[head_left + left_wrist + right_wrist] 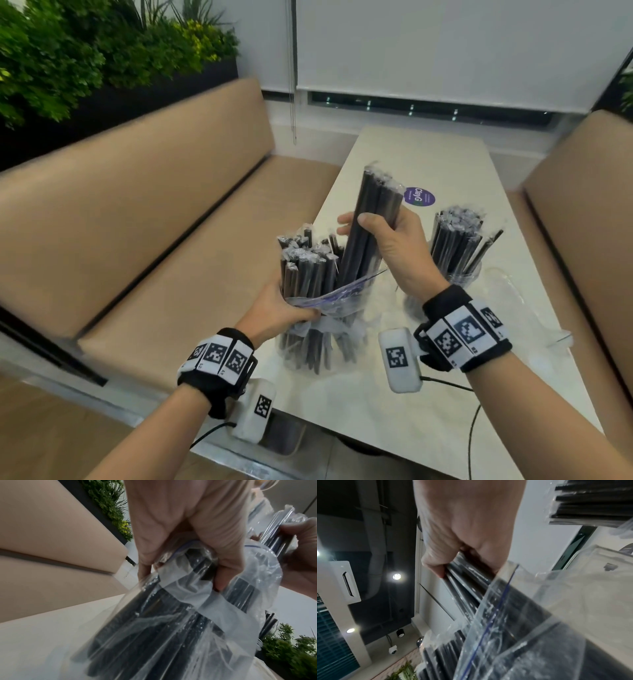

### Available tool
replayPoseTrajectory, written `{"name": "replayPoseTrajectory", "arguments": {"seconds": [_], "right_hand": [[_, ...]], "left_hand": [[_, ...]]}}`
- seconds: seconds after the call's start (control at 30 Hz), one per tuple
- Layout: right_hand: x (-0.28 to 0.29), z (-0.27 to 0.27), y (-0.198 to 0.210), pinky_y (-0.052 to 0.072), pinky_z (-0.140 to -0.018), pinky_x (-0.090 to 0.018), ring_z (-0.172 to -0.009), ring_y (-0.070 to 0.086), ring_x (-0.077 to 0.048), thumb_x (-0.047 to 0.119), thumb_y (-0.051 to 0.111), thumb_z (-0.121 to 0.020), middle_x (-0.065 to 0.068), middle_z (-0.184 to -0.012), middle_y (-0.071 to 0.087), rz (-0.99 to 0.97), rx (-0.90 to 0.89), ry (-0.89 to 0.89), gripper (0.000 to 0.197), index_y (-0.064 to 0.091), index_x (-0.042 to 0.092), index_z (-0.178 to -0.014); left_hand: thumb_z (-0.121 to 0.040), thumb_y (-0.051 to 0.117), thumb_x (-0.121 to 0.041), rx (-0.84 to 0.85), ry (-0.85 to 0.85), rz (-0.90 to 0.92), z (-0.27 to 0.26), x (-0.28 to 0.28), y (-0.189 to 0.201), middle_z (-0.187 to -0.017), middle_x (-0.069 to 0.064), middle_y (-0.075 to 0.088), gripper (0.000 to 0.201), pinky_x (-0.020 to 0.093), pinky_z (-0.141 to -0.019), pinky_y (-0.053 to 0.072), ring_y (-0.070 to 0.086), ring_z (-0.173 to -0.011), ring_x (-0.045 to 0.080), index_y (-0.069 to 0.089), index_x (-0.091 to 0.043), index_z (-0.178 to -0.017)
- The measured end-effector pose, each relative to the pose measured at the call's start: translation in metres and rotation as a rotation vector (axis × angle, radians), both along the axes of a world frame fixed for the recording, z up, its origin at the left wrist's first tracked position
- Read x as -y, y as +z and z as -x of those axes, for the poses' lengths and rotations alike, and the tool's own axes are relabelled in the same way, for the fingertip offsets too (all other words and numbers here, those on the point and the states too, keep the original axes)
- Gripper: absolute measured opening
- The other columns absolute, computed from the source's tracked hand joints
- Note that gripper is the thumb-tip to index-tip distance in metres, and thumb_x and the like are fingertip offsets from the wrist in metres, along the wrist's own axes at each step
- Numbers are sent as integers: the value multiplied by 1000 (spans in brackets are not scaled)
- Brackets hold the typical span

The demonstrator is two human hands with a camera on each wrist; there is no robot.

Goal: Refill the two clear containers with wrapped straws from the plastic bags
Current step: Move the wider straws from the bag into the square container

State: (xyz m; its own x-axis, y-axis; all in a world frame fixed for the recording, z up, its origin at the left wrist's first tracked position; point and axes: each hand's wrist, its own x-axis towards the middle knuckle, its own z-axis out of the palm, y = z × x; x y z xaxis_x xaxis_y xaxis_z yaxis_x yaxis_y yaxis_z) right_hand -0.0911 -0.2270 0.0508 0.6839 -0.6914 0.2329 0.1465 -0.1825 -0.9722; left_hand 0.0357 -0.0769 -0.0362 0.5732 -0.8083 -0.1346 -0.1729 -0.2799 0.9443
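From the head view, my left hand (284,308) grips the zip bag (329,301) of wrapped black straws (308,270) over the worktop's (428,428) near left edge; my right hand (387,243) clutches a straw bundle (371,219) rising from it. A filled clear container (462,277) stands near the right edge. Left wrist: fingers (221,563) curled round the bag (180,615). Right wrist: fingers (435,563) wrapped round the bundle (464,577).

Tan benches (144,192) — white table (404,404), lowered blind (462,44), plants (68,51)

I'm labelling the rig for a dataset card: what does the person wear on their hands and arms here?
Both forearms are bare, no sleeves or gloves. The left hand and right hand each have a black fabric wristband carrying white square tiles printed with black pixel-pattern markers. A white rounded camera box, also bearing a marker, hangs under each wrist, with a thin black cable trailing from it.
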Motion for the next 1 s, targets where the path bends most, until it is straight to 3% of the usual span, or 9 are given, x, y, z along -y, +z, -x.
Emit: {"name": "replayPoseTrajectory", "arguments": {"seconds": [0.17, 0.37, 0.47, 0.6, 0.67, 0.73, 0.87, 0.93, 1.0], "right_hand": [[10, -12, 12, 62, -65, -37, -64, 70, -24, -3, 55, -92, -9, -72, 72, -57, 16, -25, 22, 54, -11, -113], [34, -12, 51, 60, -81, -43, -73, 68, -24, -1, 58, -90, -11, -81, 68, -79, 63, -99, 10, 61, 7, -86], [54, -6, 97, 60, -78, -45, -73, 69, -27, 1, 61, -84, -8, -75, 70, -23, 261, -217, 7, 62, 8, -82], [73, 1, 137, 60, -77, -49, -69, 67, -28, -2, 61, -81, -5, -67, 67, 54, 501, -377, 13, 56, 10, -77], [79, -10, 129, 60, -76, -46, -70, 68, -24, 6, 64, -77, -4, -72, 69, 178, 433, -496, 5, 59, 6, -80], [77, -29, 99, 59, -74, -31, -75, 68, -15, 15, 66, -76, -1, -83, 70, 286, 249, -606, 23, 65, 3, -95], [63, -51, 24, 47, -62, -11, -71, 57, -12, 11, 63, -86, 9, -80, 60, 273, 59, -602, 25, 58, 4, -109], [62, -54, 0, 48, -64, -15, -75, 52, -16, 10, 61, -88, 5, -82, 57, 203, -14, -624, 25, 57, 3, -112], [65, -54, -13, 49, -81, -31, -83, 49, -18, 10, 60, -89, 2, -88, 53, 80, -116, -628, 31, 55, 1, -117]], "left_hand": [[-72, 75, 4, -53, -20, -30, 0, 5, 0, -96, 18, 75, 34, 37, -78, 58, 72, -83, 18, 64, 0, -104], [-62, 84, -10, -121, -44, -61, -9, 6, -6, -100, 13, 75, 56, 40, -86, 59, 73, -93, 22, 59, -7, -112], [-70, 79, 4, -116, -27, -53, -13, 2, -9, -96, 7, 74, 43, 26, -78, 59, 71, -85, 12, 59, -14, -103], [-72, 78, 4, -137, 16, -28, -18, -3, -11, -97, 0, 73, 46, 13, -65, 55, 72, -80, 3, 57, -19, -106], [-73, 78, 5, -146, 25, -21, -21, -5, -12, -96, 0, 73, 46, 12, -62, 54, 71, -75, -1, 57, -19, -105], [-72, 79, 5, -149, 28, -16, -21, -6, -12, -98, 0, 73, 49, 12, -64, 53, 71, -77, -1, 57, -15, -110], [-67, 84, -4, -145, 36, -30, -22, -9, -16, -108, 3, 72, 63, 16, -73, 54, 71, -92, 7, 53, -10, -122], [-66, 86, -8, -149, 48, -40, -22, -12, -18, -112, 3, 71, 68, 22, -81, 56, 69, -99, 13, 52, -11, -124], [-62, 87, -13, -158, 64, -44, -23, -14, -20, -115, 3, 71, 73, 32, -91, 55, 69, -104, 17, 52, -12, -126]]}}
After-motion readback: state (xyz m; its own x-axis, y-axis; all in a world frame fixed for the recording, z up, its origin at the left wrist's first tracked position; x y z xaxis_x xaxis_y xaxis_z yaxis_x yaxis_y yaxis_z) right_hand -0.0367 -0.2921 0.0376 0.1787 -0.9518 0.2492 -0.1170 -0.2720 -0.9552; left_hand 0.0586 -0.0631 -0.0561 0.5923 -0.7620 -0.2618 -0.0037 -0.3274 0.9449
